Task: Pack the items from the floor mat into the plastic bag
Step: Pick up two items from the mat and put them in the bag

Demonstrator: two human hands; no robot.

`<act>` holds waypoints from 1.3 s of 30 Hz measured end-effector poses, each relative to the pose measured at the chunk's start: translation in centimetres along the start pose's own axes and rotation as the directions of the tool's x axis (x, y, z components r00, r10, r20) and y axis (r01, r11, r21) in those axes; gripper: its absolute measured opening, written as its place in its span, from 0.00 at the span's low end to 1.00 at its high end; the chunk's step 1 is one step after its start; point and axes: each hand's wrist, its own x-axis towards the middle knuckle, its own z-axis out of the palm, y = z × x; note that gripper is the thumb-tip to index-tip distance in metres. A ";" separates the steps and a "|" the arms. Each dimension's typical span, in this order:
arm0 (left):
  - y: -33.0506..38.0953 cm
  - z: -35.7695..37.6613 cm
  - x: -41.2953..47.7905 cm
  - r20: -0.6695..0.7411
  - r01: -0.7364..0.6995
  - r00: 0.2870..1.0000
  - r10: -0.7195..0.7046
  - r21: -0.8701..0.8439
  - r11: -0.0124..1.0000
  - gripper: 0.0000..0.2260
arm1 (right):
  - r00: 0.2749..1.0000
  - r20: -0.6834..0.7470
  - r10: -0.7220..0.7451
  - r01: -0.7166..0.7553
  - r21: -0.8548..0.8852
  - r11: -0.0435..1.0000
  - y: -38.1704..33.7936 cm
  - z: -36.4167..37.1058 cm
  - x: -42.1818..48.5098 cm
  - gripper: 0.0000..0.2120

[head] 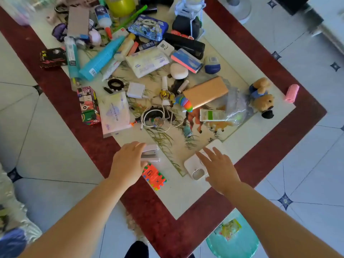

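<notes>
Floor mat (186, 200), cream with a dark red border, lies on the tiled floor (55, 146), and we see it from the head camera strewn with small items, thickest toward its far side. Our left hand (128, 162) reaches over the near part of the mat, fingers together and nearly straight, their tips touching the left end of a white stapler (151, 153). A colourful puzzle cube (154, 176) sits just beside that hand. Our right hand (220, 169) is over a flat white device (193, 165) with its fingers spread wide and holding nothing; we cannot tell whether they touch it. Farther off, a gold power bank (205, 94) rests against a crumpled clear plastic bag (236, 103), with a plush dog (261, 97) near the mat's right corner and a pink roller (291, 93) on the red border.
</notes>
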 end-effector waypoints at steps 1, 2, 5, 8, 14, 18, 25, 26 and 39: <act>-0.4 0.2 0.4 0.029 -0.003 1.000 0.002 0.034 0.999 0.25 | 1.000 0.016 -0.017 0.018 -0.057 0.998 0.2 0.3 0.5 0.42; -0.7 0.6 0.8 0.020 -0.005 1.000 0.004 0.030 1.000 0.25 | 1.000 0.007 -0.020 0.021 -0.070 0.997 0.7 0.7 0.9 0.42; -1.7 1.4 1.7 0.029 -0.017 0.999 0.016 0.052 0.998 0.27 | 0.998 -0.020 -0.058 0.055 -0.130 0.990 1.7 1.3 1.7 0.42; -1.8 1.7 2.1 0.022 -0.007 1.000 0.006 0.045 0.999 0.27 | 0.994 -0.051 -0.100 0.093 -0.126 0.988 2.0 1.2 2.2 0.42; -2.3 1.4 1.3 0.006 0.058 0.998 -0.058 -0.015 0.998 0.25 | 0.987 -0.112 -0.116 0.103 -0.110 0.989 1.7 0.1 2.4 0.39; -2.4 -0.1 -0.8 -0.044 0.131 0.990 -0.136 -0.103 0.986 0.27 | 0.975 -0.220 0.039 -0.025 0.065 0.998 -0.2 -1.7 0.4 0.39; -1.7 -4.3 -8.7 -0.141 0.196 0.954 -0.266 -0.378 0.905 0.26 | 0.956 -0.285 0.069 0.014 0.280 0.960 -8.1 -5.9 -5.9 0.39; -1.7 -4.7 -10.3 -0.147 0.212 0.943 -0.298 -0.426 0.880 0.26 | 0.957 -0.285 0.057 0.029 0.288 0.957 -9.4 -6.4 -6.8 0.39; -5.8 -0.5 -33.4 -0.109 0.448 0.478 -0.872 -0.823 0.348 0.15 | 0.830 -0.264 -0.491 0.521 0.054 0.852 -26.4 -7.4 -15.9 0.37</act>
